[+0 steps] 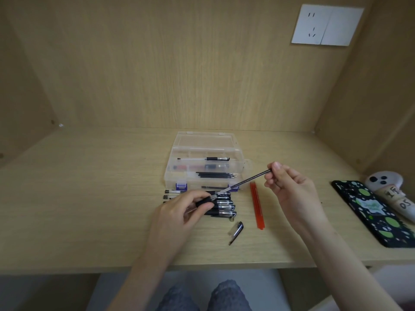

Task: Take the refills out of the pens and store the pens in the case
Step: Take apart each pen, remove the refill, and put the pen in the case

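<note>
My left hand point(182, 209) grips a black pen barrel point(203, 202) by its rubber grip. My right hand point(289, 187) pinches the far end of a thin dark refill point(247, 181) that slants out of that barrel, mostly withdrawn. Under my left hand lies a row of several black capped pens point(224, 207) on the desk. Behind them stands an open clear plastic case point(179, 176) holding a pen point(204, 158), several black refills point(215, 175) and a red and black item. Red refills point(256, 204) lie to the right of the pens. A loose pen cap point(237, 232) lies near the front.
A phone in a black case with green spots point(372, 212) lies at the right edge, beside a white plush object point(388, 189). A white wall socket point(326, 24) sits on the back panel. Wooden side walls enclose the desk point(78, 198); its front edge runs just below my wrists.
</note>
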Tool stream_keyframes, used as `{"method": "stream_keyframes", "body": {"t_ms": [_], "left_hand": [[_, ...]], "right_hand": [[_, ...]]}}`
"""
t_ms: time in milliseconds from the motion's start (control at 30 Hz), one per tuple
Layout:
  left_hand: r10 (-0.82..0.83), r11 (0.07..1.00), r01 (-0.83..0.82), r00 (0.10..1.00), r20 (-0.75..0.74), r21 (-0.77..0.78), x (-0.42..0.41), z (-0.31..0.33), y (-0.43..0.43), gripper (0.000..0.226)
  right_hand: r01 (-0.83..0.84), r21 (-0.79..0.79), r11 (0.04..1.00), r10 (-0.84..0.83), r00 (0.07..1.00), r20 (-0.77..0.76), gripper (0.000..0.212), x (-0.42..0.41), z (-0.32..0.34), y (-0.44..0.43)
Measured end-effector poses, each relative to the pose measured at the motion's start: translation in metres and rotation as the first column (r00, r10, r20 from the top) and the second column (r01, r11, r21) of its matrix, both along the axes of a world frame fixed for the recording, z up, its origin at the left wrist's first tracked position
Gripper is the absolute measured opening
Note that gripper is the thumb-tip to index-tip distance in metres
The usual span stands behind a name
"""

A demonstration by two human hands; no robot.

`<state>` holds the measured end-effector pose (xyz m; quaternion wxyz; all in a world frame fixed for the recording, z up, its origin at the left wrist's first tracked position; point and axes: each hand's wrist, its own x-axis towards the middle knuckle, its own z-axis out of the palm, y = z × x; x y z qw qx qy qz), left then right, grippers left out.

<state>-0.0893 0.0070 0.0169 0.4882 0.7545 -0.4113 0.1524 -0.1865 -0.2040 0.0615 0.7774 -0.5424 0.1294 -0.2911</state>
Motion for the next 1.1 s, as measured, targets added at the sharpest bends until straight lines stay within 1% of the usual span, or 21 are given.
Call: {"method": "stream_keyframes", "body": {"t_ms": [200, 467, 600, 667, 800, 867, 1000, 1100], "left_hand": [[-0.018, 1.0, 0.017, 1.0, 0.006, 0.014, -0.001, 0.002, 0.001, 0.031], [-0.02, 1.0, 0.02, 1.0, 0.007, 0.008, 0.0, 0.0, 0.001, 0.028], [-0.024, 1.0, 0.024, 1.0, 0.015, 0.015, 0.001, 0.0, 0.001, 0.028], [-0.023, 1.0, 0.023, 0.999, 0.022, 0.01, 0.001, 0.0, 0.002, 0.028], [-0.023, 1.0, 0.023, 0.999, 0.026, 0.004, 0.0, 0.0, 0.002, 0.028], [-0.027, 1.0, 0.027, 0.999, 0.033, 0.009, 0.0, 0.001, 0.001, 0.027], [-0.038, 0.999, 0.037, 0.999, 0.032, 0.014, -0.001, 0.001, 0.002, 0.027], [-0.044, 0.999, 0.044, 0.999, 0.018, 0.0, 0.0, 0.001, 0.002, 0.026]], "right_hand": [[-0.043, 0.016, 0.999, 0.043, 0.999, -0.014, 0.027, 0.0, -0.007, -0.001], [-0.027, -0.001, 1.0, 0.027, 0.999, -0.022, 0.051, 0.004, -0.017, -0.004], [0.008, -0.067, 0.998, -0.01, 0.999, -0.041, 0.055, 0.004, -0.017, -0.005], [0.025, -0.092, 0.995, -0.029, 0.999, -0.042, 0.053, 0.005, -0.017, -0.005], [0.046, -0.065, 0.997, -0.05, 0.997, -0.057, 0.042, 0.007, -0.02, -0.003], [0.051, -0.075, 0.996, -0.057, 0.996, -0.075, 0.04, 0.007, -0.021, -0.002], [0.079, -0.075, 0.994, -0.087, 0.99, -0.112, 0.022, 0.006, -0.022, -0.001], [0.091, -0.092, 0.992, -0.103, 0.986, -0.13, 0.02, 0.007, -0.023, 0.0]]}}
